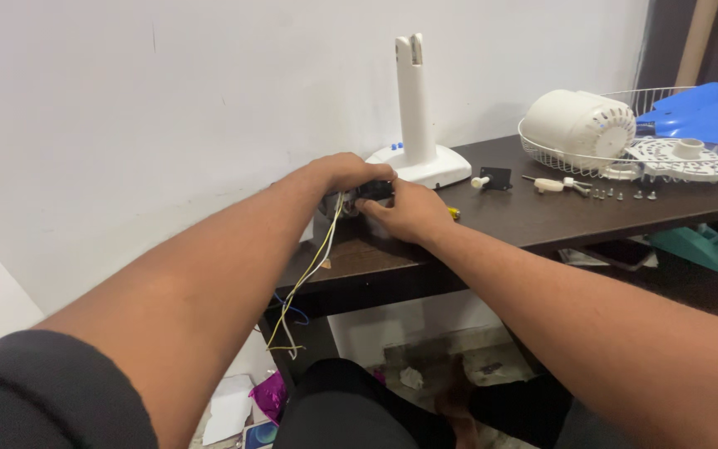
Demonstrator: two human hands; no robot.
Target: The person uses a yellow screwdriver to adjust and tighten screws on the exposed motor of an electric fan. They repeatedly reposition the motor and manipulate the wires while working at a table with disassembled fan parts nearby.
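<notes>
Left hand (349, 173) and right hand (405, 209) both close around a small black part (375, 190), mostly hidden; wires (309, 274) trail off the worktop (542, 216).

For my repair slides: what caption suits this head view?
Both hands hold a small wired part beside a white fan stand.

Both arms reach far out in front. The left hand (349, 173) curls, knuckles up. The right hand (409, 209) sits just beside it, fingers bent, hands touching.
</notes>
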